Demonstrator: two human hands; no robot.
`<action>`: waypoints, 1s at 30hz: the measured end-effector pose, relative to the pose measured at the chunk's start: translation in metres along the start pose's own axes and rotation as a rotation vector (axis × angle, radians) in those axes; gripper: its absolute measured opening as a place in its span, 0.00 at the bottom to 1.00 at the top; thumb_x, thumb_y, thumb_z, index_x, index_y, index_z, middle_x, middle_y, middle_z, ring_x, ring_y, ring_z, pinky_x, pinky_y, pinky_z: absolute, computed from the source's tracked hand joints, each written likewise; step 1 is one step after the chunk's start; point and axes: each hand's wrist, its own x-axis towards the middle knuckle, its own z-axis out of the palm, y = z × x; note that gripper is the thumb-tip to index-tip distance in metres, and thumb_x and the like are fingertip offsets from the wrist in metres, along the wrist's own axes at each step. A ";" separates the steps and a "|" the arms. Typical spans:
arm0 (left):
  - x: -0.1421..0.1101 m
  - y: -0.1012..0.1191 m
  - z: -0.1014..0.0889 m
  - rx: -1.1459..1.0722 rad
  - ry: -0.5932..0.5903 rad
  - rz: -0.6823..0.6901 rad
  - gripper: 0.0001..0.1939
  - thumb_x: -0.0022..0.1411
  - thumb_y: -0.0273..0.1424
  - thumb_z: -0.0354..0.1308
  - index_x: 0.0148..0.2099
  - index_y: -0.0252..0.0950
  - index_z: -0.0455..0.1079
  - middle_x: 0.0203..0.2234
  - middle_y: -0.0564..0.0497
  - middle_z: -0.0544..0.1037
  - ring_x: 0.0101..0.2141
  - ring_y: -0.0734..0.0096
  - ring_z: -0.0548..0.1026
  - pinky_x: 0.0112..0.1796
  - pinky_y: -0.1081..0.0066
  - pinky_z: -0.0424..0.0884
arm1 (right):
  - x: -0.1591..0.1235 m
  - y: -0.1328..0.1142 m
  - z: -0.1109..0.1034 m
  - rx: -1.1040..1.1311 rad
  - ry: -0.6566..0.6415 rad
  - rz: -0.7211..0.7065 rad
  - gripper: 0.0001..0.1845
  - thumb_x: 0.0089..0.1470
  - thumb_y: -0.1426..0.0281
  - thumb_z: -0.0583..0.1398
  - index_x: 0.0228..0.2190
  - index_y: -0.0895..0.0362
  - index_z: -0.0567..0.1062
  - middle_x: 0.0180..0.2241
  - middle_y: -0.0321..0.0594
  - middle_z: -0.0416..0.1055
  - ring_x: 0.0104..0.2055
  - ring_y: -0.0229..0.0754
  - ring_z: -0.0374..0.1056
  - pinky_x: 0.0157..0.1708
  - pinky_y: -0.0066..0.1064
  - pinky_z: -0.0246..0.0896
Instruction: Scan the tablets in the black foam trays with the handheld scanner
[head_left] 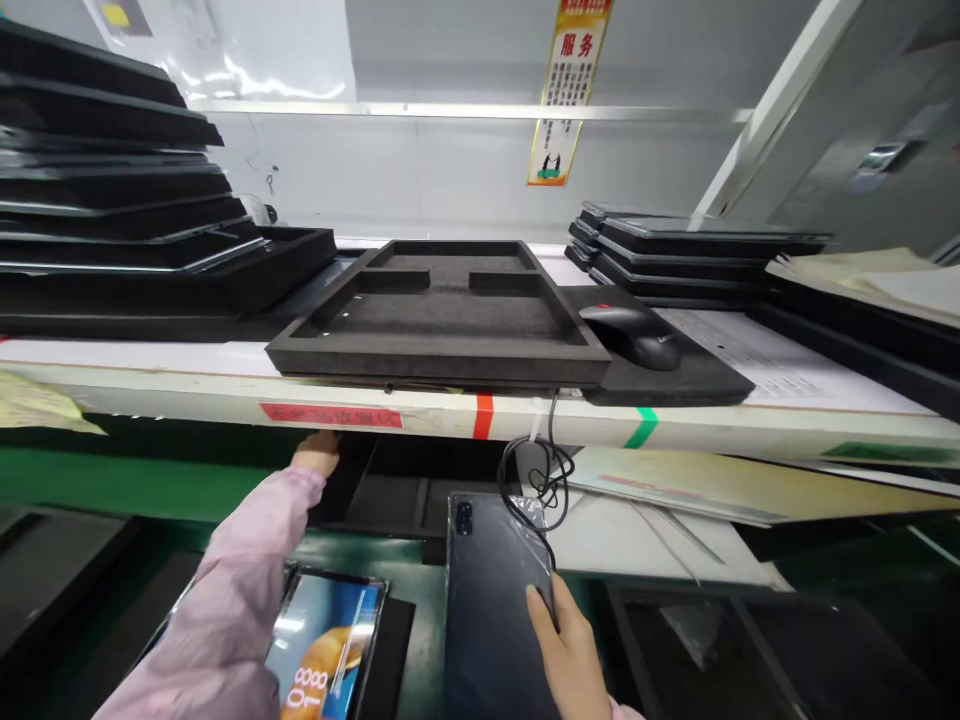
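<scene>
Gripping a dark tablet (pixel 491 610) by its right edge, our right hand (pixel 568 645) has it below the shelf (pixel 442 415), camera side toward us — a black cable (pixel 504 470) hangs across its upper corner. Our left hand (pixel 318 456) reaches under the shelf near a black tray (pixel 386 500); its far side is hidden, so we cannot tell whether it holds anything. A lit tablet (pixel 330 640) lies partly behind our pink sleeve (pixel 240 590).

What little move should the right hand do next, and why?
Probably the right hand should ease the flat dark-grey tablet leftward, clear of the thin black looped cable, because the cable crosses its upper right corner in this view and might snag; whether they touch, I cannot tell.
</scene>
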 end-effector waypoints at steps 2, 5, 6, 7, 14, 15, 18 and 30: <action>-0.029 -0.031 -0.028 0.021 -0.012 -0.007 0.21 0.62 0.33 0.47 0.54 0.26 0.63 0.26 0.41 0.75 0.33 0.52 0.76 0.36 0.58 0.70 | -0.004 -0.007 0.009 0.029 -0.048 -0.031 0.23 0.54 0.56 0.54 0.46 0.58 0.72 0.40 0.45 0.76 0.41 0.45 0.72 0.42 0.30 0.68; -0.088 -0.071 -0.063 -0.152 0.038 -0.041 0.25 0.59 0.39 0.48 0.56 0.32 0.61 0.34 0.40 0.78 0.38 0.50 0.76 0.41 0.59 0.69 | -0.011 -0.013 0.022 0.065 -0.136 -0.058 0.21 0.56 0.57 0.54 0.46 0.56 0.71 0.41 0.43 0.76 0.44 0.45 0.71 0.43 0.30 0.68; -0.110 -0.081 -0.072 -0.279 0.041 -0.073 0.26 0.56 0.42 0.51 0.55 0.35 0.63 0.36 0.42 0.78 0.40 0.51 0.75 0.42 0.60 0.70 | -0.013 -0.014 0.027 0.072 -0.162 -0.060 0.21 0.56 0.58 0.53 0.46 0.55 0.71 0.41 0.42 0.76 0.44 0.45 0.71 0.44 0.31 0.67; -0.132 -0.088 -0.079 -0.433 0.016 -0.125 0.28 0.53 0.44 0.55 0.53 0.36 0.64 0.37 0.43 0.78 0.41 0.52 0.75 0.42 0.61 0.70 | -0.016 -0.015 0.031 0.078 -0.185 -0.063 0.21 0.56 0.58 0.53 0.47 0.54 0.71 0.41 0.42 0.75 0.45 0.45 0.71 0.45 0.31 0.67; -0.256 -0.044 -0.104 -1.259 -0.135 -0.637 0.55 0.38 0.49 0.68 0.64 0.36 0.50 0.29 0.47 0.79 0.32 0.55 0.77 0.30 0.64 0.75 | -0.033 -0.029 0.041 0.300 -0.356 -0.071 0.25 0.57 0.56 0.52 0.50 0.58 0.70 0.42 0.44 0.74 0.39 0.44 0.71 0.41 0.32 0.68; -0.266 -0.029 -0.105 -1.312 -0.116 -0.627 0.54 0.39 0.49 0.67 0.65 0.38 0.49 0.31 0.47 0.79 0.33 0.55 0.77 0.31 0.63 0.75 | -0.035 -0.034 0.039 0.337 -0.370 -0.081 0.25 0.57 0.56 0.52 0.49 0.58 0.70 0.43 0.45 0.74 0.39 0.44 0.71 0.42 0.33 0.68; -0.286 0.016 -0.109 -1.371 -0.064 -0.504 0.50 0.45 0.48 0.64 0.66 0.41 0.46 0.36 0.47 0.79 0.35 0.57 0.77 0.32 0.64 0.75 | -0.041 -0.049 0.028 0.454 -0.401 -0.125 0.30 0.55 0.50 0.51 0.50 0.57 0.70 0.47 0.47 0.71 0.46 0.47 0.69 0.47 0.35 0.65; -0.278 0.093 -0.145 -0.603 0.638 0.162 0.08 0.56 0.27 0.58 0.40 0.37 0.73 0.32 0.50 0.73 0.31 0.73 0.71 0.33 0.71 0.70 | -0.091 -0.085 -0.057 0.755 -0.281 0.143 0.27 0.42 0.66 0.66 0.46 0.52 0.72 0.41 0.45 0.75 0.41 0.50 0.72 0.40 0.37 0.70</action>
